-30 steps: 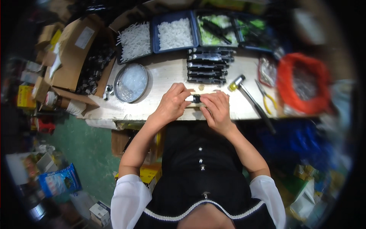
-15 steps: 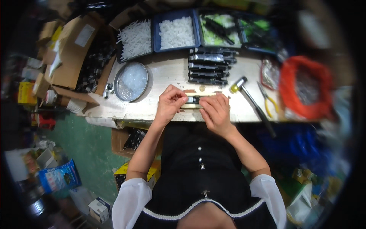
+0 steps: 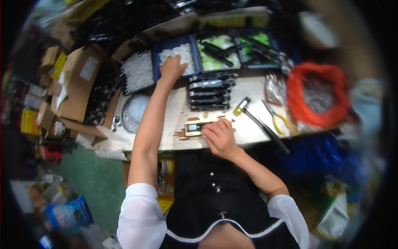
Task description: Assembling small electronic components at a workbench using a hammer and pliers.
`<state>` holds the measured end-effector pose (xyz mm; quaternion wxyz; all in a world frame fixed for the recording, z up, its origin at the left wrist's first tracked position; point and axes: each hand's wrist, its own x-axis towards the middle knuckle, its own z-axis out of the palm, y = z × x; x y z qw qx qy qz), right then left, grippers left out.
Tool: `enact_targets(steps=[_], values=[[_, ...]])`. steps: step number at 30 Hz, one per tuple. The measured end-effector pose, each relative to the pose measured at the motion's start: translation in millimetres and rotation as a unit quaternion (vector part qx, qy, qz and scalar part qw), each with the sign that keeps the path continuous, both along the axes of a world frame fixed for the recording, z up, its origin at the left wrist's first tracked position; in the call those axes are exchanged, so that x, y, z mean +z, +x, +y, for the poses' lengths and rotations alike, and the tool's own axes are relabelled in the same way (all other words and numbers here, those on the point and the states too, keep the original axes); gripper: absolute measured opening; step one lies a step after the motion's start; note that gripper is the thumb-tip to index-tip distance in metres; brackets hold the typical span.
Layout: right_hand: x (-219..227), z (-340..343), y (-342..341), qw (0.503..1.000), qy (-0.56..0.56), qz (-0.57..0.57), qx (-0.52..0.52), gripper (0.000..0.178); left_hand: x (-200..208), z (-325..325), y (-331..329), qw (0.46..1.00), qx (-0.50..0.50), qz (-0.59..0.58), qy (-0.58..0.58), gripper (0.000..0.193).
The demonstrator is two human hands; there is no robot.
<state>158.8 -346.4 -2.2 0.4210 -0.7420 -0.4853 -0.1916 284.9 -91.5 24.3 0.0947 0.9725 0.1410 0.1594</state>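
Near the front edge of the white tabletop [image 3: 177,100], a narrow cream block [image 3: 188,133] lies with a small dark part [image 3: 195,128] set in it. The right hand [image 3: 220,137] is over the right end of both, its fingers bent and touching there; whether it pinches the part or only presses on it I cannot tell, because the knuckles cover the contact. The left arm stretches forward to a blue tray [image 3: 156,62], where the left hand [image 3: 172,69] has its fingertips down among small white pieces [image 3: 182,52]. Those tips are hidden, so I cannot tell whether it grasps one.

To the left of that tray stands another filled with thin white sticks [image 3: 137,72]; to its right, one holds green and white pieces with a black part [image 3: 216,54] lying across them. Between the trays and the block, a row of long black parts [image 3: 210,94] lies side by side. A hammer [image 3: 265,129] rests at an angle to the right of the block, its handle pointing toward the front edge, with yellow-handled pliers [image 3: 273,113] near it and an open red bag [image 3: 296,89] beyond. The left forearm partly covers a round metal dish [image 3: 123,114] of clear plastic.
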Motion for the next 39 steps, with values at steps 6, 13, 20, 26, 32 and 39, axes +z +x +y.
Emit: enact_targets(steps=[6, 13, 20, 26, 32, 39], values=[[12.3, -22.1, 13.4, 0.989, 0.083, 0.120, -0.007, 0.011, -8.4, 10.5, 12.9, 0.998, -0.050, 0.026, -0.016, 0.019], [24.4, -107.6, 109.8, 0.955, 0.002, 0.156, -0.252, 0.013, -12.6, 27.0, 7.5, 0.989, -0.087, -0.097, -0.066, 0.023], [15.2, -106.9, 181.9, 0.855, -0.241, 0.174, -0.424, 0.017, 21.6, -10.0, -11.2, 0.814, -0.020, -0.118, -0.568, 0.012], [19.9, -95.7, 193.2, 0.834, -0.340, 0.158, -0.404, 0.017, 31.9, -25.3, -47.6, 0.721, -0.032, -0.165, -0.672, 0.015], [4.7, -128.5, 185.7, 0.871, -0.314, 0.059, -0.372, 0.015, 27.2, -44.6, -95.5, 0.635, -0.071, -0.171, -0.750, 0.017], [10.0, -139.2, 170.1, 0.895, -0.252, 0.115, -0.351, 0.015, 17.0, -62.1, -142.2, 0.516, -0.062, -0.137, -0.844, 0.019]])
